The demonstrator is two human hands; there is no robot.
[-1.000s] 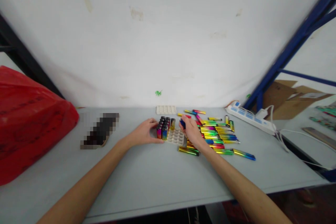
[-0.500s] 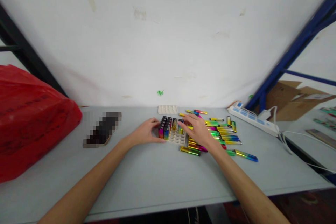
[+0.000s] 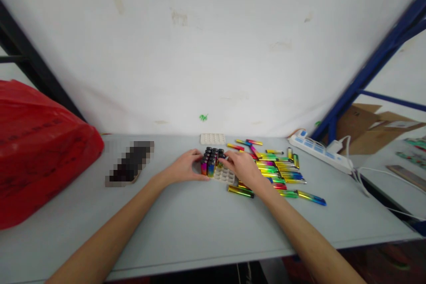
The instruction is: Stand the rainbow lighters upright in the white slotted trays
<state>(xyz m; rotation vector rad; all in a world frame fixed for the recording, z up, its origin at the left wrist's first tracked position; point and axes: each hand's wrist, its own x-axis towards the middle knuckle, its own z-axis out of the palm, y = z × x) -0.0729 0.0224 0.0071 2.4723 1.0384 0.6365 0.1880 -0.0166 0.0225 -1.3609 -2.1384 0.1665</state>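
Note:
Several metallic rainbow lighters (image 3: 211, 167) with black tops stand upright in rows at the left side of a white tray with round holes (image 3: 223, 175). My left hand (image 3: 185, 167) curves around the tray's left end, thumb at the front corner and fingers at the back, holding it. Closed in a pinch, my right hand (image 3: 242, 165) is on a gold-coloured lighter (image 3: 220, 162) beside the standing rows, its fingers partly hiding it. Bare holes show in the tray's front right part. Many loose lighters (image 3: 279, 168) lie on their sides right of the tray.
A second white tray (image 3: 213, 139) lies behind, near the wall. At left are a pixelated dark phone-like object (image 3: 130, 164) and a red plastic bag (image 3: 43, 155). A white power strip (image 3: 321, 151) with cables and a cardboard box (image 3: 369, 128) are at right.
My right hand has moved left with a lighter, from the tray's right part to beside the standing rows. My left hand has stayed in place at the tray.

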